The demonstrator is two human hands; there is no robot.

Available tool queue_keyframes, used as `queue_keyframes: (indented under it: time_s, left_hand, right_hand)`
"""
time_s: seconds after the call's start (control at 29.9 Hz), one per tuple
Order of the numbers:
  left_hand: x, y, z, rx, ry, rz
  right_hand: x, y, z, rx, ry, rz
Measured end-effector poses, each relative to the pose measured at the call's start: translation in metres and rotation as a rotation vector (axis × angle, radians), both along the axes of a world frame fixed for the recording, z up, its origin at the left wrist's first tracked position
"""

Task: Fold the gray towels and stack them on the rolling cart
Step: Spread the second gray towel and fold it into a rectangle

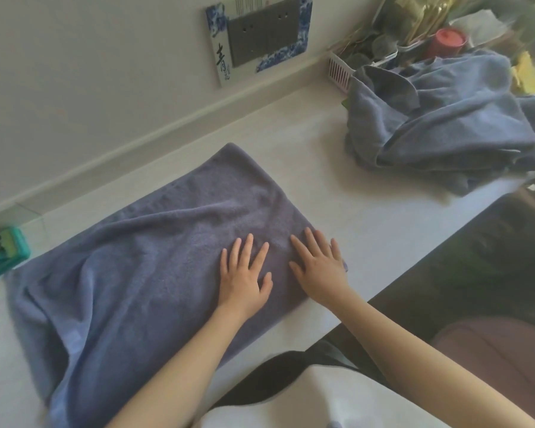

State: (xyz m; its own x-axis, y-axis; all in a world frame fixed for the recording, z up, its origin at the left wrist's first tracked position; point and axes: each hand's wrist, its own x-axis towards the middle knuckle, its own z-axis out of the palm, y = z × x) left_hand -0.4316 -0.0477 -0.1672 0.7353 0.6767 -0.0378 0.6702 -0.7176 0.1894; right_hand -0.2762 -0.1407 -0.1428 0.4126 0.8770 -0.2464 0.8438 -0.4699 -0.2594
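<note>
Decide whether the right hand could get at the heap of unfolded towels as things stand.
Probably yes. The right hand lies flat on the spread towel, holding nothing, and only bare counter lies between it and the heap.

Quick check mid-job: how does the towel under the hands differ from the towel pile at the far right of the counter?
The spread towel lies nearly flat with shallow wrinkles; the towel pile is crumpled and heaped. The left hand and right hand press flat on the spread towel; nothing touches the pile. The pile sits against a pink basket. Both are blue-gray terry on the white counter.
</note>
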Motion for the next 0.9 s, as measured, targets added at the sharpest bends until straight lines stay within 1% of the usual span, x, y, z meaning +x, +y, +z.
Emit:
queue_keyframes:
  time_s: [0.03,0.1,0.17,0.2,0.27,0.33,0.4,0.47,0.54,0.64,0.7,0.77,0.8,0.84,0.87,0.9]
  left_hand:
    - [-0.001,0.002,0.0,-0.013,0.004,-0.004]
    - [-0.002,0.01,0.003,-0.037,-0.053,0.004]
    - [-0.003,0.022,0.007,-0.029,-0.104,0.099]
    - [-0.005,0.029,0.007,-0.008,-0.098,0.172]
    - [-0.01,0.041,0.006,-0.004,-0.024,0.308]
    - [-0.017,0.052,0.001,-0.059,0.111,0.424]
    - [-0.016,0.054,-0.004,-0.057,0.203,0.42]
    - [-0.015,0.053,-0.005,-0.026,0.225,0.428]
    - [-0.014,0.052,-0.006,-0.001,0.231,0.432]
    - [-0.013,0.052,-0.007,0.005,0.214,0.444]
    - [-0.011,0.053,-0.006,-0.021,0.213,0.457]
    - [-0.01,0.053,-0.005,-0.028,0.216,0.466]
    - [-0.008,0.056,-0.005,-0.032,0.213,0.467]
    - [-0.008,0.055,-0.003,-0.028,0.2,0.46]
    - [-0.007,0.054,-0.002,-0.023,0.186,0.436]
    - [-0.005,0.059,-0.004,-0.02,0.166,0.413]
  right_hand:
    - [0.002,0.006,0.0,-0.024,-0.001,-0.02]
    - [0.006,0.018,0.002,0.013,-0.002,-0.074]
    - [0.012,0.035,0.007,0.079,0.057,-0.125]
    - [0.015,0.044,0.008,0.106,0.085,-0.148]
    - [0.026,0.061,0.012,0.154,0.155,-0.209]
    - [0.038,0.088,0.016,0.154,0.327,-0.272]
    - [0.046,0.109,0.02,0.087,0.472,-0.34]
    - [0.046,0.131,0.021,0.026,0.493,-0.29]
    - [0.045,0.145,0.016,0.044,0.473,-0.23]
    - [0.05,0.151,0.007,0.071,0.338,-0.178]
    - [0.055,0.152,0.005,0.064,0.18,-0.137]
    - [0.055,0.15,-0.001,0.144,-0.037,-0.06]
    - [0.053,0.152,-0.006,0.224,-0.115,-0.004]
    - [0.046,0.149,-0.009,0.328,-0.136,0.079]
    - [0.04,0.146,-0.012,0.41,-0.127,0.219]
    - [0.035,0.147,-0.017,0.418,-0.099,0.408]
